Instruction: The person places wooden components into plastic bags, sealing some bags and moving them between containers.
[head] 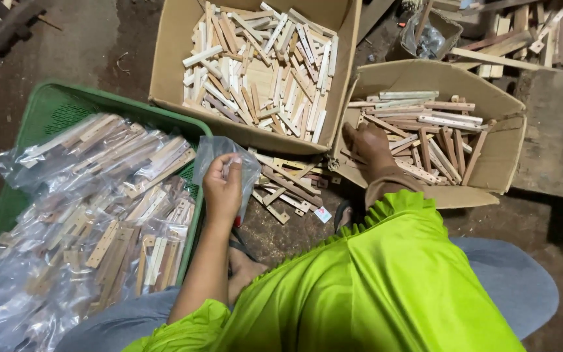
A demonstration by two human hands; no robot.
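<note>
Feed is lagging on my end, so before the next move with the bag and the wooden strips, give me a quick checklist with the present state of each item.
1. Left hand has the clear plastic bag: ok, fingers pinch it near its top.
2. Bag mouth open: cannot tell, the plastic is crumpled around the hand.
3. Right hand at the strips: ok, it lies inside the smaller cardboard box on the brown wooden strips.
4. Right hand has gripped a strip: cannot tell, the fingers are hidden.
5. Supply in the larger cardboard box: ok, piled with pale strips.
6. Green crate: ok, it holds filled bags.
</note>
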